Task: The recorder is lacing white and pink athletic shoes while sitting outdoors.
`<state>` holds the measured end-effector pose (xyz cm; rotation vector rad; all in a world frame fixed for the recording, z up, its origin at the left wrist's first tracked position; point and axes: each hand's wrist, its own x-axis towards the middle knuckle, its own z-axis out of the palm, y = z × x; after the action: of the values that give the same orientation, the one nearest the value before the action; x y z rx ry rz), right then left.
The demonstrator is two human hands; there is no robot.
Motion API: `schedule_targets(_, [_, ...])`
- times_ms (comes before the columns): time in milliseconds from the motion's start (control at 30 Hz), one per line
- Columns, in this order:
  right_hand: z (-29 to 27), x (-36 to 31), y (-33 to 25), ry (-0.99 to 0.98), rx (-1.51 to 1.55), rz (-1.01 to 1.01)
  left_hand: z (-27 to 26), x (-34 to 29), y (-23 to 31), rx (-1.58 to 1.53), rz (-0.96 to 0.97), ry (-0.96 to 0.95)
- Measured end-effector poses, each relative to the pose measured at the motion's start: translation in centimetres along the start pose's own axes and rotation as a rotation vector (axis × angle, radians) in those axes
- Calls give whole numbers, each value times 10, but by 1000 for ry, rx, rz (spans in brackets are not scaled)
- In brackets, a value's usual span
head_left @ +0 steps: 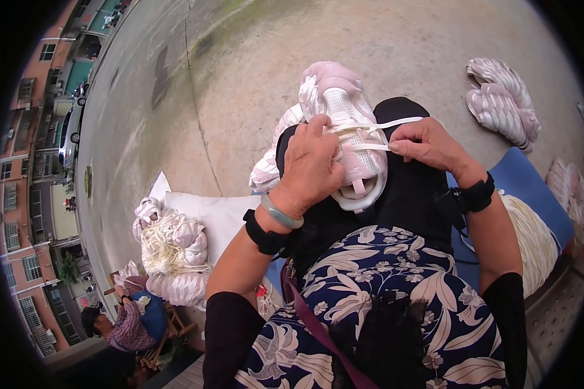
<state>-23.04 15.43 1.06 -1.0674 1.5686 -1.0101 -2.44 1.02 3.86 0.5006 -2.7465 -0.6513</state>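
Observation:
A pale pink and white sneaker [337, 97] rests on my lap between my knees, its toe pointing away from me. My left hand [308, 162] is closed over the sneaker's left side, fingers curled by the lacing; its fingertips are partly hidden. On the other side, my right hand [428, 146] pinches a flat white shoelace [369, 147] between thumb and forefinger, drawn out to the right of the tongue. Another length of lace passes just above that hand, across my dark trouser leg. Below the lacing shows the tongue's pink pull tab [358, 188].
More pink sneakers [502, 104] lie on the concrete at far right. Beside my right arm are a blue surface [528, 181] and a bundle of cream laces [528, 240]. Left of me sits a heap of sneakers and laces [175, 243]. Another person [126, 327] sits at lower left.

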Motion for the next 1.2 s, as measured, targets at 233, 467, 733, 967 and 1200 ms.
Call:
schedule_targets(233, [-9,3,-6,-71,-22,6,15,0,-2,104,171,345])
schedule_targets(467, [-6,4,-8,-86,-20,46,35,-2,-24,-35,43,609])
schedule_targets(733, [-4,2,-7,-91,16,37,24,-9,-13,-497,-78,403])
schedule_targets(967, [-1,-3,-1,21,-7,-1,-11,-24,4,-312,-195,172])
schedule_targets(1200, [-1,-16,13,565,-828,-626,15,-25,6,254,54,322])
